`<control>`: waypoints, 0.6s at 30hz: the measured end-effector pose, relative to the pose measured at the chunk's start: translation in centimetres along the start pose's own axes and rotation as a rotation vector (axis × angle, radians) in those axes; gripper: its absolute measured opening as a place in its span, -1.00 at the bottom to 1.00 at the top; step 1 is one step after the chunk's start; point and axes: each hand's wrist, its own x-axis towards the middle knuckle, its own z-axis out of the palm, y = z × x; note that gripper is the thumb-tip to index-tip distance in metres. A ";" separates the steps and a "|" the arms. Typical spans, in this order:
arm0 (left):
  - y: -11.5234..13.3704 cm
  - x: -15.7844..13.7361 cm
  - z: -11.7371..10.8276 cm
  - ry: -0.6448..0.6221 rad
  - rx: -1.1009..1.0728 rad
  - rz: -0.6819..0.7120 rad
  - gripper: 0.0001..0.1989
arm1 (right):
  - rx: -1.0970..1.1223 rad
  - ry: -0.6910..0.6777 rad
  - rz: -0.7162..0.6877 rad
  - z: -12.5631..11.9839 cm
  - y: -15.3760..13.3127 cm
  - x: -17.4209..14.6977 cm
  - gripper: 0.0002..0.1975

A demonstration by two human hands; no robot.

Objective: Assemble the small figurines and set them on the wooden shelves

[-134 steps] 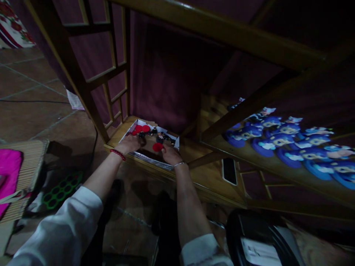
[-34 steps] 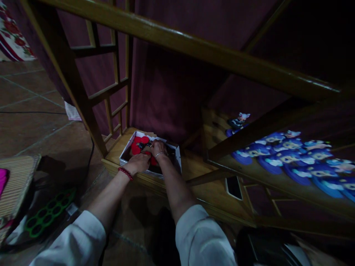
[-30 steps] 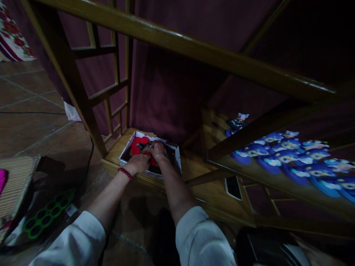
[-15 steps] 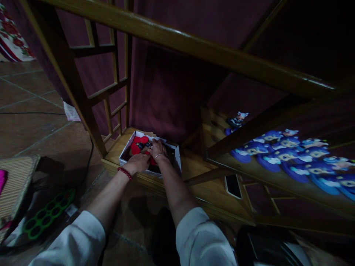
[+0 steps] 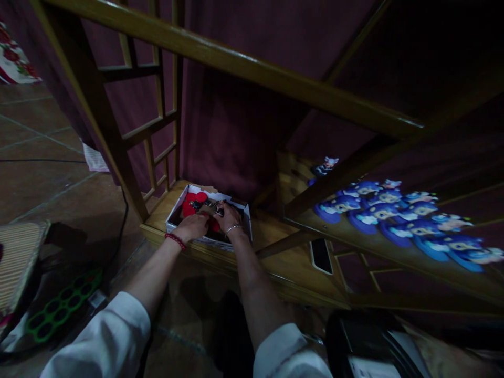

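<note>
In the head view, reaching into the box point(image 5: 247, 216) on the shelf point(image 5: 271, 226): with the left hand point(image 5: 191, 227) beside red discs point(image 5: 189, 205), with the right hand point(image 5: 231, 218) apparently touching a black figure point(image 5: 220, 211) inside. Too dim to tell either hand's fingers: apart or clamped.

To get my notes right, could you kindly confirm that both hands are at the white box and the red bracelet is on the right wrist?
Not quite: the red bracelet is on the left wrist, as the head view shows. The left hand and right hand are at the white box.
</note>
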 end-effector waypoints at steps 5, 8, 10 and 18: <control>0.3 0.8 0.2 0.013 0.007 -0.034 -0.64 | 0.047 0.021 0.035 -1.1 0.4 -3.7 -0.82; 0.5 1.2 0.2 0.014 0.007 -0.065 -0.63 | 0.086 0.019 0.070 -1.7 0.5 -5.4 -0.80; 0.7 1.3 0.2 0.007 0.009 -0.087 -0.64 | 0.095 0.025 0.059 -1.9 0.7 -6.0 -0.78; 0.7 2.1 0.6 0.001 0.065 -0.137 -0.61 | 0.129 -0.020 0.065 -2.0 1.8 -6.8 -0.79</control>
